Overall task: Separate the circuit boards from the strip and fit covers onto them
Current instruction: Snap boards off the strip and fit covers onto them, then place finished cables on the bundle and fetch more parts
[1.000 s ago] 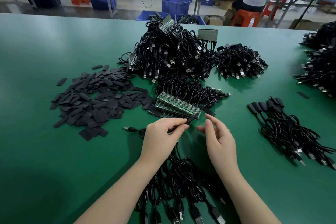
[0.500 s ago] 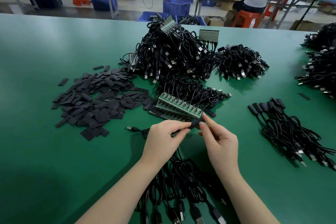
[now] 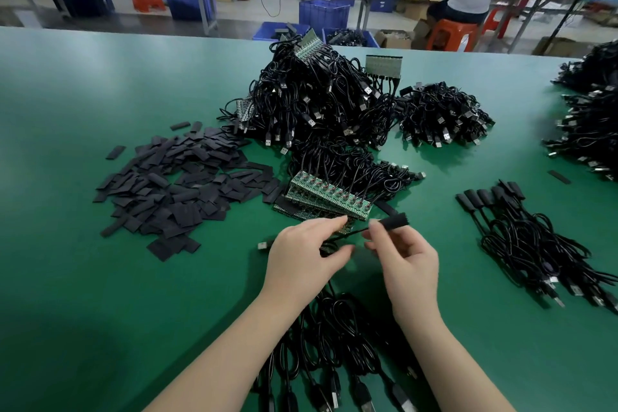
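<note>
My right hand [image 3: 406, 259] pinches a black cover [image 3: 391, 221] on its cable's [image 3: 347, 233] end. My left hand [image 3: 306, 254] pinches that cable. Just beyond my fingers [image 3: 334, 222] lies the board strip [image 3: 329, 197] on the tabletop [image 3: 100, 278]; loose covers [image 3: 174, 191] are heaped to their left.

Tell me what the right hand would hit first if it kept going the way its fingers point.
The right hand, pinching a black cover, points up and left. It would likely meet the strip of green circuit boards first, though depth is unclear.
</note>
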